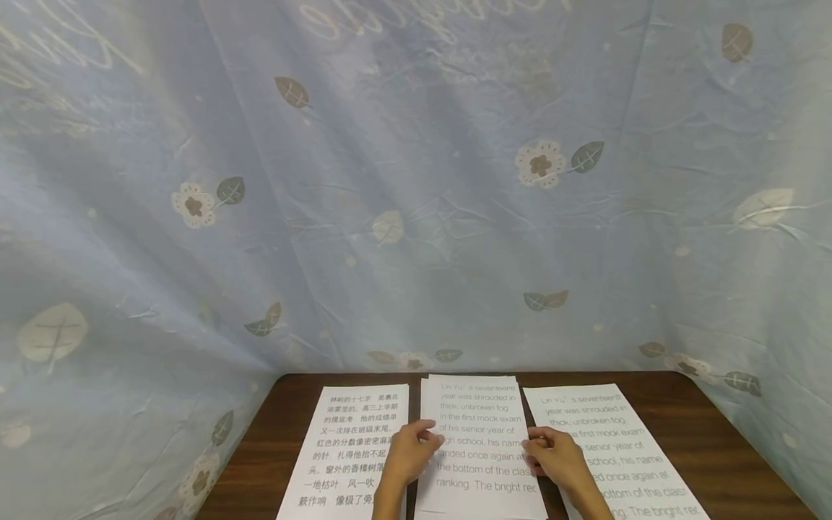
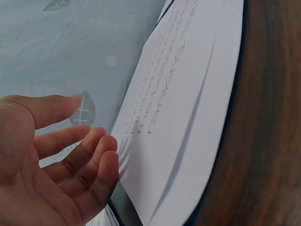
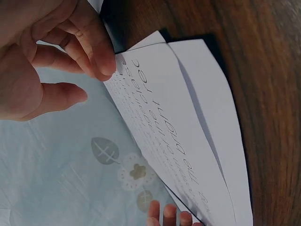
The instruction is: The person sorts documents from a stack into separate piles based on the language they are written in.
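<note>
A middle stack of printed paper (image 1: pixel 477 498) carries large English text, its sheets not quite lined up at the edges. My left hand (image 1: pixel 411 453) is at the left side of this stack, over the gap beside the Chinese-text sheets; in the left wrist view its fingers (image 2: pixel 106 165) bend loosely, fingertips right at the paper's edge, thumb apart. On the opposite side my right hand (image 1: pixel 560 458) has its fingertips against the right edge of the stack. The right wrist view shows that thumb (image 3: pixel 66 96) held away from the fingers, with no paper between them.
Left of the middle stack lies paper with Chinese text (image 1: pixel 351 451); to the right lies another English-text stack (image 1: pixel 640 469), partly covered by my right hand. All rest on a dark brown wooden table (image 1: pixel 253 462). A pale blue curtain with leaves and flowers (image 1: pixel 442 238) surrounds the table's back and sides.
</note>
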A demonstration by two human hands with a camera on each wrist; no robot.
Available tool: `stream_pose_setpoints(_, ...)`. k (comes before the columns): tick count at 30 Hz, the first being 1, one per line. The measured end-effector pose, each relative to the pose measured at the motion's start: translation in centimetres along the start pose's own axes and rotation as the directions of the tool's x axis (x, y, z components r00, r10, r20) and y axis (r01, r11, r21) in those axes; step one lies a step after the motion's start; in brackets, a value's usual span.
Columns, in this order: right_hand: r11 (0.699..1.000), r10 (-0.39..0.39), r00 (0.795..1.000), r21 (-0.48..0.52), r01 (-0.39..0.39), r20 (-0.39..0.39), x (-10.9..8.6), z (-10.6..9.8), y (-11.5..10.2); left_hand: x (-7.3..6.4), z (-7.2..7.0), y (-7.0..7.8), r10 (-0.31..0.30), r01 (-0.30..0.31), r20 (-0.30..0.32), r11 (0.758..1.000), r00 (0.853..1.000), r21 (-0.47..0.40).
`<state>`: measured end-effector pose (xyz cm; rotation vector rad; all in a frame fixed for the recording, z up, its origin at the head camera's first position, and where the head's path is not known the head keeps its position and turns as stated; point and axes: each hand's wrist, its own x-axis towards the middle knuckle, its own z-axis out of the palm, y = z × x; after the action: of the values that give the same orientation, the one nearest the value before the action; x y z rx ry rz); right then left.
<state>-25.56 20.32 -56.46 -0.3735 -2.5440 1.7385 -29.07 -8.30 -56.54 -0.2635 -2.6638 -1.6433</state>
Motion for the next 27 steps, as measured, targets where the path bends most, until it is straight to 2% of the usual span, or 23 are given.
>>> stream_pose_setpoints(9,0.999,-0.004,1.000,-0.048,0.004,-0.001,-0.1,-0.1,0.1,0.3,-0.4,-0.6,-0.042,0.049,-0.091,0.995,0.995,0.082)
stream_pose_setpoints(16,0.996,0.012,1.000,-0.084,-0.013,-0.013,-0.1,-0.1,0.2,0.4,-0.6,-1.2,-0.039,0.051,-0.097,0.991,0.994,0.123)
stream_pose_setpoints(27,0.978,-0.026,1.000,-0.207,0.025,-0.006,0.2,0.3,0.2,0.6,-0.2,-2.0,-0.011,0.027,-0.112,0.990,0.994,0.138)
